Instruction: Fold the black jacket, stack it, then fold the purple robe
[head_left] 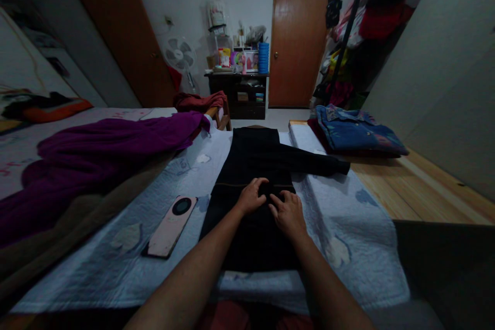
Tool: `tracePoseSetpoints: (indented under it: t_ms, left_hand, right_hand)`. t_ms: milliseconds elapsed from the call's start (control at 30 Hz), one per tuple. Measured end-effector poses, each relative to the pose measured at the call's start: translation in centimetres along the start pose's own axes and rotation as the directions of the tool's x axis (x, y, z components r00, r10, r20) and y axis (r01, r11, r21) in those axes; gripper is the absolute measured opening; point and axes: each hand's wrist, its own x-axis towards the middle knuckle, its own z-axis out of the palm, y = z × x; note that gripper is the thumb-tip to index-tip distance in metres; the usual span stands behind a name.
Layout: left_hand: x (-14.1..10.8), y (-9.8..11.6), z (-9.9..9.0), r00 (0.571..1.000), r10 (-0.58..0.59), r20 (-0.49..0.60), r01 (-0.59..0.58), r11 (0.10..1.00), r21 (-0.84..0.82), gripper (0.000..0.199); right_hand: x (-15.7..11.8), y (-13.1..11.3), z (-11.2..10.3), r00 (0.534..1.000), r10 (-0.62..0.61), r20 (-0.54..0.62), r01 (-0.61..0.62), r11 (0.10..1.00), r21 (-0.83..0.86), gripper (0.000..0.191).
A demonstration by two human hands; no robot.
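Note:
A black long-sleeved garment [257,157] lies spread on a pale blue quilted cover [348,211], one sleeve stretched out to the right. A thin light line runs across its middle. On the garment, near this line, rests my left hand [253,197], its fingers bent and a little apart. Just to its right my right hand [288,211] touches the same black cloth, fingers spread. The hands are close together but do not touch. A pink phone [172,227] with a round dark camera ring lies to the left of the garment.
Purple cloth [112,144] is heaped at the left. Folded clothes with a blue denim piece [356,131] lie on a wooden surface [417,185] at the right. Farther back are a fan [180,54], a dark cabinet [235,95] and a wooden door [299,36].

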Motion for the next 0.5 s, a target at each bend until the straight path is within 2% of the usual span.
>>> tracePoseSetpoints:
  t_ms: [167, 267, 367, 500]
  left_hand:
    - [0.3, 0.3, -0.7, 0.996, -0.085, 0.040, 0.088, 0.992, -0.094, 0.071]
    - [0.6, 0.4, -1.0, 0.990, -0.111, 0.089, 0.123, 0.983, -0.136, 0.065]
    - [0.7, 0.8, -1.3, 0.985, -0.158, 0.072, 0.167, 0.975, -0.148, 0.056]
    - [0.3, 2.1, -1.7, 0.961, -0.261, 0.090, 0.273, 0.947, -0.168, 0.065]
  right_hand:
    - [0.0, 0.3, 0.1, 1.000, -0.006, -0.021, 0.007, 0.998, 0.061, 0.025]
    - [0.0, 0.6, 0.3, 0.999, 0.003, -0.034, 0.001, 0.994, 0.107, 0.022]
    - [0.0, 1.0, 0.7, 0.998, 0.033, -0.053, -0.024, 0.987, 0.159, 0.021]
    - [0.1, 1.4, 0.9, 0.990, 0.101, -0.096, -0.077, 0.971, 0.226, 0.020]
